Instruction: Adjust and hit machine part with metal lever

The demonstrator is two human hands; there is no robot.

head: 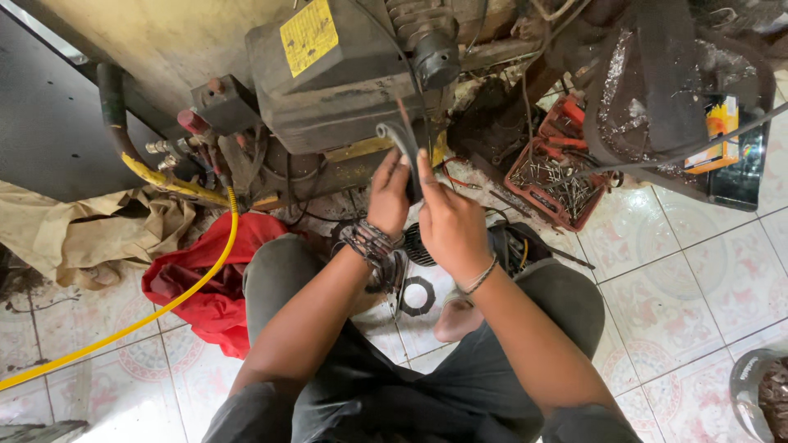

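Clearly, from the head camera, both hands meet in front of the grimy motor unit (pixel 345 90) at twelve o'clock. The left hand (pixel 389 197) and right hand (pixel 447 217) both pinch a dark curved rubber strip (pixel 400 141), held upright between them. For good handling, I think the fingers should stay close to its bend, away from the tray of screws (pixel 554 176) at two o'clock.

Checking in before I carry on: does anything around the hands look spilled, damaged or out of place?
Yes. The red tray of screws leans tilted against the machine, and dark grime spreads over the floor tiles beside it. Both hands, left hand and right hand, pinch a bent grey strip.
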